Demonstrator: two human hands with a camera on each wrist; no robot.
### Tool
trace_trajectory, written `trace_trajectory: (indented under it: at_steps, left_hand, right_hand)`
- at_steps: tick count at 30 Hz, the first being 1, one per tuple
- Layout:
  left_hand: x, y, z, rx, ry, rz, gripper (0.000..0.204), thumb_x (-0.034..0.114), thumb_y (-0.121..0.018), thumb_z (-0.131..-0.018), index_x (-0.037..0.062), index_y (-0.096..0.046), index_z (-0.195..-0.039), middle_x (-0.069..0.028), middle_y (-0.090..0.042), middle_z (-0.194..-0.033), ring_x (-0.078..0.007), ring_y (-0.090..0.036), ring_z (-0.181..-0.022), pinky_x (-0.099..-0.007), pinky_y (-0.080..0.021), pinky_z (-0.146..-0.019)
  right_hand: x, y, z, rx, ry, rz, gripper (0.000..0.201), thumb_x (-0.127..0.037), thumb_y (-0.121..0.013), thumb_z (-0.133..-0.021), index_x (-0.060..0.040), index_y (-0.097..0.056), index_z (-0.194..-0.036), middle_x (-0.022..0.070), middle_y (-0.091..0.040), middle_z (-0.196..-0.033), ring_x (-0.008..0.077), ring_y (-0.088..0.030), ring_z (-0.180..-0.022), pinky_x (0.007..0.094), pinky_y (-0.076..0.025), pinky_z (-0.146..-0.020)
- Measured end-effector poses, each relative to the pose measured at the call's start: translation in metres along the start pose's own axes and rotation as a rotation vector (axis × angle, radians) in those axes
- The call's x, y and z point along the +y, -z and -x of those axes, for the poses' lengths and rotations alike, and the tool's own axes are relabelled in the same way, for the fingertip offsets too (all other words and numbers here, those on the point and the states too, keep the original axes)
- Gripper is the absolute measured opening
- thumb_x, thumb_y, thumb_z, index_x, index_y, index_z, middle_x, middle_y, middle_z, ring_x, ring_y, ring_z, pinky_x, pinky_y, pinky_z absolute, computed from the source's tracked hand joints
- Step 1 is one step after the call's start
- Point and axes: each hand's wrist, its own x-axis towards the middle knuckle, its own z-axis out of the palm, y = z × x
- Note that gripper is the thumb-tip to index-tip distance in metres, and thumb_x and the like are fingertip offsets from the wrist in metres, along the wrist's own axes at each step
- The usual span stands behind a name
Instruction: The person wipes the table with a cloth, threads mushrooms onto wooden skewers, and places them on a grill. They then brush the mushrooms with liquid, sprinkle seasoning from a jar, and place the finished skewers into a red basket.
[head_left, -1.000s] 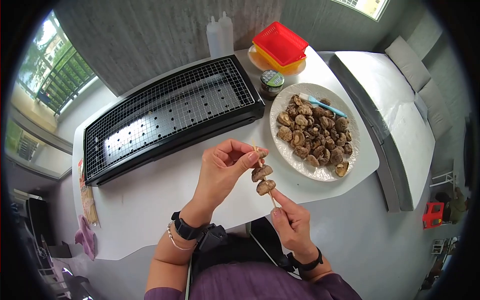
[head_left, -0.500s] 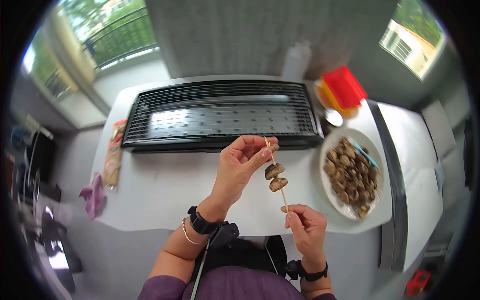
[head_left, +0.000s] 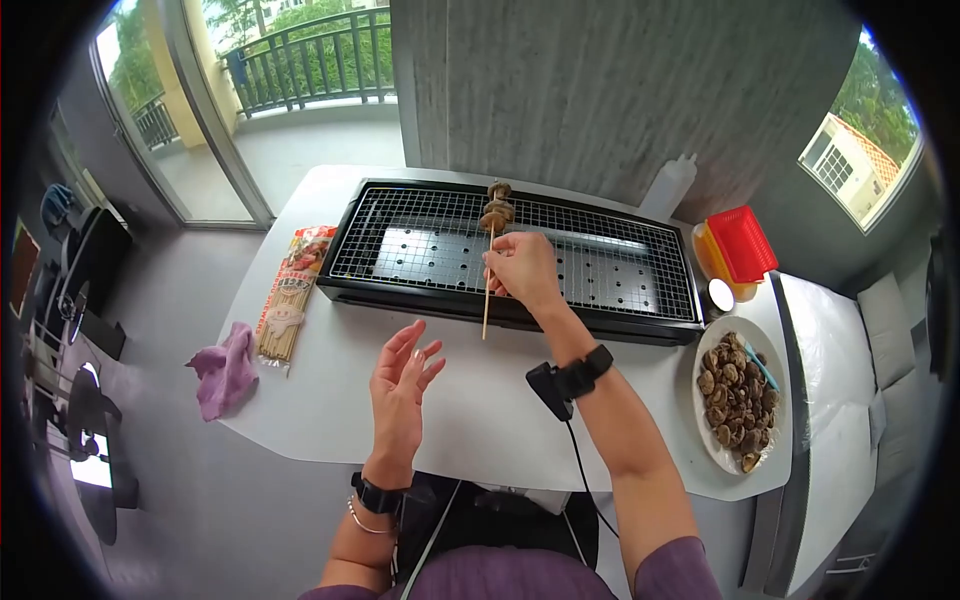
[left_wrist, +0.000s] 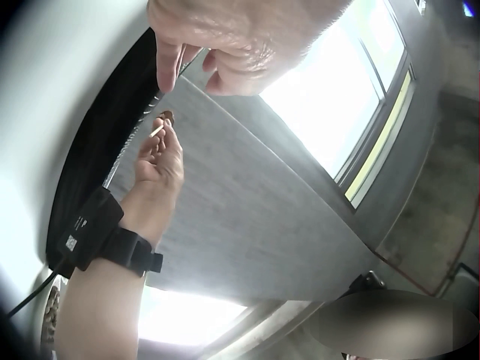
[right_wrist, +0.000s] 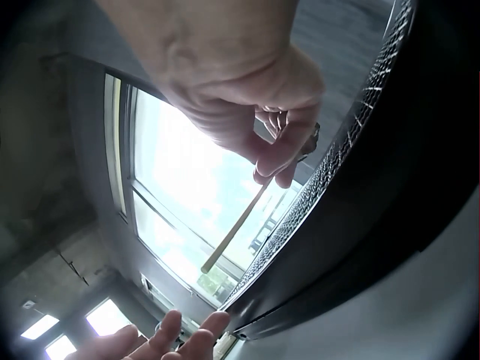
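Note:
My right hand (head_left: 525,268) pinches a wooden skewer (head_left: 487,310) partway along its bare shaft, over the front of the black grill (head_left: 520,317). Brown shiitake mushrooms (head_left: 496,212) are threaded on its far end, overlapping the wire mesh (head_left: 400,225) in the head view. The skewer's bare end (right_wrist: 217,259) sticks out below the fingers in the right wrist view. Holding nothing, my left hand (head_left: 400,395) is raised over the white table in front of the grill, its fingers loosely spread.
At the right, a white plate (head_left: 703,425) bears a pile of mushrooms (head_left: 738,395) and a blue brush (head_left: 762,368). Behind it stand a jar (head_left: 719,296), a red basket (head_left: 742,245) and a squeeze bottle (head_left: 668,188). A skewer packet (head_left: 290,300) and purple cloth (head_left: 226,372) lie left.
The left hand has let go of the mushroom end and dropped back. My right hand has carried the skewer forward and left, over the grill. The head view has turned leftward.

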Motion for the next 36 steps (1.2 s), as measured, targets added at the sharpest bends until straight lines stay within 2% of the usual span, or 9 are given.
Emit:
trace_trajectory:
  at_steps: [8, 10, 13, 20, 24, 28, 33, 34, 36]
  left_hand:
    - [0.005, 0.014, 0.004, 0.037, 0.015, 0.000, 0.030, 0.006, -0.047, -0.091, 0.0019, -0.047, -0.121, -0.0130, -0.047, -0.131, -0.0221, -0.055, -0.106, -0.0299, -0.050, -0.086]
    - [0.005, 0.013, 0.005, 0.043, 0.018, -0.005, 0.030, 0.006, -0.047, -0.090, 0.0022, -0.047, -0.121, -0.0126, -0.047, -0.131, -0.0219, -0.055, -0.106, -0.0303, -0.050, -0.086]
    - [0.003, 0.009, 0.004, 0.022, 0.011, 0.000, 0.032, 0.005, -0.047, -0.091, 0.0016, -0.047, -0.123, -0.0118, -0.046, -0.132, -0.0225, -0.055, -0.106, -0.0301, -0.051, -0.083]
    - [-0.008, 0.000, 0.008, 0.039, -0.070, -0.053, 0.028, 0.008, -0.049, -0.091, 0.0072, -0.052, -0.119, -0.0098, -0.051, -0.128, -0.0161, -0.056, -0.098, -0.0283, -0.050, -0.079]
    - [-0.012, -0.018, 0.016, 0.070, -0.174, -0.168, 0.022, 0.009, -0.045, -0.092, 0.0037, -0.054, -0.111, -0.0075, -0.057, -0.111, -0.0114, -0.056, -0.086, -0.0234, -0.048, -0.072]
    - [-0.019, -0.045, 0.023, -0.131, -0.128, -0.297, 0.016, 0.006, -0.044, -0.091, 0.0012, -0.055, -0.103, -0.0089, -0.058, -0.103, -0.0120, -0.058, -0.078, -0.0228, -0.049, -0.065]
    - [-0.041, -0.088, 0.030, -0.410, 0.005, -0.376, 0.013, -0.002, -0.047, -0.088, -0.0028, -0.057, -0.096, -0.0124, -0.058, -0.101, -0.0148, -0.060, -0.076, -0.0248, -0.053, -0.061]
    - [-0.044, -0.095, 0.030, -0.405, 0.002, -0.383, 0.013, -0.002, -0.047, -0.088, -0.0028, -0.057, -0.096, -0.0124, -0.058, -0.101, -0.0148, -0.060, -0.076, -0.0248, -0.053, -0.061]
    - [-0.055, -0.104, 0.031, -0.547, 0.003, -0.400, 0.012, -0.003, -0.048, -0.087, -0.0036, -0.057, -0.095, -0.0133, -0.058, -0.103, -0.0157, -0.061, -0.078, -0.0257, -0.054, -0.062]
  right_hand:
    - [0.010, -0.018, -0.007, -0.007, -0.063, 0.189, 0.020, -0.006, -0.068, -0.075, 0.0084, -0.064, -0.088, 0.0145, -0.065, -0.066, 0.0160, -0.064, -0.052, 0.0258, -0.053, -0.048]
    - [0.011, -0.018, -0.006, 0.092, 0.250, 0.623, 0.025, -0.015, -0.073, -0.070, 0.0058, -0.066, -0.083, 0.0177, -0.065, -0.067, 0.0241, -0.066, -0.058, 0.0323, -0.054, -0.061]
    - [0.006, -0.020, -0.002, 0.171, 0.342, 0.707, 0.028, -0.017, -0.073, -0.069, 0.0088, -0.062, -0.070, 0.0227, -0.062, -0.067, 0.0360, -0.064, -0.070, 0.0374, -0.052, -0.063]
    - [0.005, 0.020, 0.051, 0.142, 0.415, 0.530, 0.031, -0.024, -0.067, -0.076, 0.0051, -0.065, -0.084, 0.0187, -0.061, -0.065, 0.0327, -0.062, -0.060, 0.0386, -0.048, -0.060]
    - [0.006, 0.103, 0.135, 0.226, 0.251, 0.422, 0.024, -0.021, -0.067, -0.077, 0.0009, -0.065, -0.088, 0.0173, -0.062, -0.065, 0.0303, -0.062, -0.058, 0.0355, -0.049, -0.056]
    - [0.029, 0.188, 0.211, 0.452, 0.121, 0.512, 0.015, -0.013, -0.067, -0.078, -0.0026, -0.067, -0.089, 0.0154, -0.064, -0.068, 0.0204, -0.064, -0.056, 0.0294, -0.049, -0.053]
    - [0.065, 0.321, 0.258, 0.851, -0.086, 0.813, 0.014, -0.016, -0.063, -0.080, -0.0038, -0.068, -0.085, 0.0122, -0.065, -0.067, 0.0231, -0.063, -0.057, 0.0311, -0.049, -0.055]
    - [0.081, 0.348, 0.262, 0.824, -0.105, 0.871, 0.015, -0.012, -0.061, -0.082, -0.0003, -0.068, -0.090, 0.0084, -0.063, -0.061, 0.0108, -0.058, -0.050, 0.0247, -0.045, -0.048]
    - [0.083, 0.369, 0.259, 0.798, -0.095, 0.890, 0.017, -0.012, -0.061, -0.082, 0.0014, -0.067, -0.091, 0.0100, -0.064, -0.063, 0.0121, -0.059, -0.054, 0.0262, -0.046, -0.051]
